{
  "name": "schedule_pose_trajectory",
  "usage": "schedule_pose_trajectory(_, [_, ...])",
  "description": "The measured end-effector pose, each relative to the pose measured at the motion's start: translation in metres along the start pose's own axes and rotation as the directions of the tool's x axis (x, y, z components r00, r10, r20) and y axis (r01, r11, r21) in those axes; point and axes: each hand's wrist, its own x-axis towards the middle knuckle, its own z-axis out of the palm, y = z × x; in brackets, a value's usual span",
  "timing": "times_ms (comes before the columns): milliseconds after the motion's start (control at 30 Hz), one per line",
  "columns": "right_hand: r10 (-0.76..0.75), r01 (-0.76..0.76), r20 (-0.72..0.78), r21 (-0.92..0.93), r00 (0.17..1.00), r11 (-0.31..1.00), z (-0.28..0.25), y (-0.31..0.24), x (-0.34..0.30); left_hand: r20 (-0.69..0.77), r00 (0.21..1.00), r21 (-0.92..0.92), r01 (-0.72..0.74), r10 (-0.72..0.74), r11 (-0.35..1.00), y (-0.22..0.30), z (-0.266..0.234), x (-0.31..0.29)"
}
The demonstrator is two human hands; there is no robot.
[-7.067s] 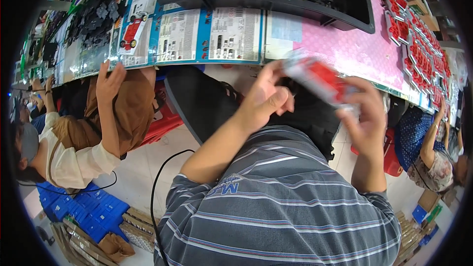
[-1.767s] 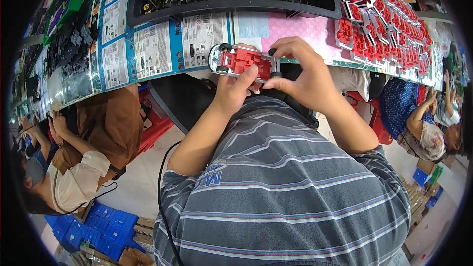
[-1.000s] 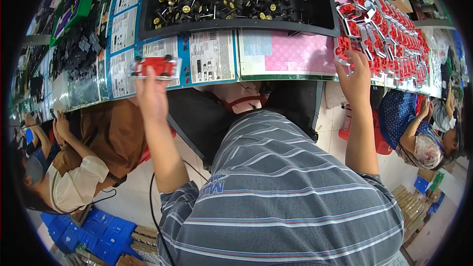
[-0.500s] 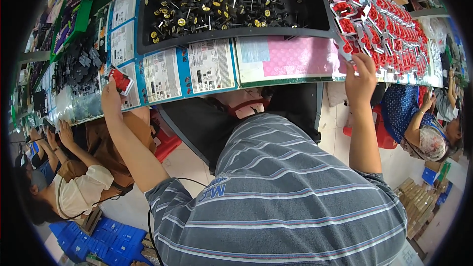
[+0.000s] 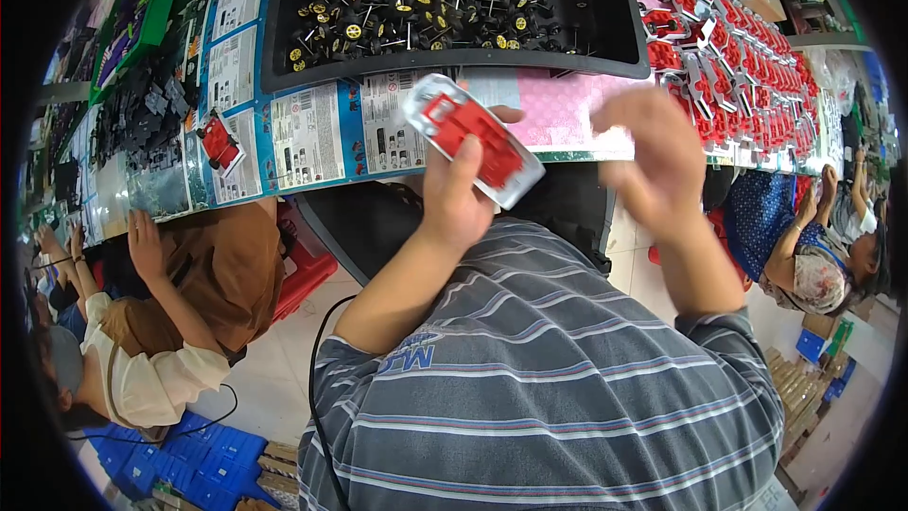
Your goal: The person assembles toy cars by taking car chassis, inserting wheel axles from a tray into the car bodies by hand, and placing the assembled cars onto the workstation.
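My left hand (image 5: pixel 456 201) holds a red toy car part with a silver-white rim (image 5: pixel 456 117) over the front edge of the table, thumb across its upper face and fingers beneath. The part is tilted, its lower end pointing right. To its right is my right hand (image 5: pixel 658 163), smeared by motion; its fingers are curved and apart from the thumb, with nothing visible between them. A second red and white car part (image 5: pixel 220 144) lies on the table at the left. At the right, several rows of similar red and white parts (image 5: pixel 733 76) cover the table.
A black tray (image 5: pixel 454 63) full of small wheels and axles with yellow hubs stands at the back. Dark plastic pieces (image 5: pixel 151 118) are heaped at the left. Printed sheets (image 5: pixel 307 137) and a pink sheet (image 5: pixel 558 114) cover the table. Co-workers sit on both sides.
My left hand has left the red part at the left, come to the middle and now holds a car part. My right hand has moved inward from the parts at the right.
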Motion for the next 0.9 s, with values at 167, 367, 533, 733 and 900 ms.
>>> schedule_pose_trajectory(167, [0.1, -0.064, 0.119, -0.273, 0.988, 0.96, 0.038, 0.089, 0.086, 0.028, 1.0, 0.186, -0.005, 0.0, 0.982, 0.019, -0.033, -0.009])
schedule_pose_trajectory(367, [0.216, 0.025, 0.395, -0.524, 0.893, 0.851, 0.075, 0.138, 0.114, -0.108, 0.993, 0.142, 0.07, -0.055, 0.987, 0.023, -0.032, -0.022])
schedule_pose_trajectory(533, [0.064, -0.032, 0.067, -0.403, 0.996, 0.914, 0.066, 0.13, 0.103, -0.112, 0.99, 0.118, 0.096, -0.083, 0.988, 0.02, -0.043, -0.027])
schedule_pose_trajectory(733, [0.18, -0.153, 0.042, -0.361, 0.983, 0.92, 0.041, 0.087, 0.083, -0.108, 0.983, 0.134, 0.16, -0.146, 0.978, 0.015, -0.045, -0.013])
schedule_pose_trajectory(900, [0.019, 0.02, 0.101, -0.372, 0.995, 0.928, 0.057, 0.12, 0.1, -0.073, 0.977, 0.098, 0.207, -0.2, 0.973, 0.006, -0.038, -0.003])
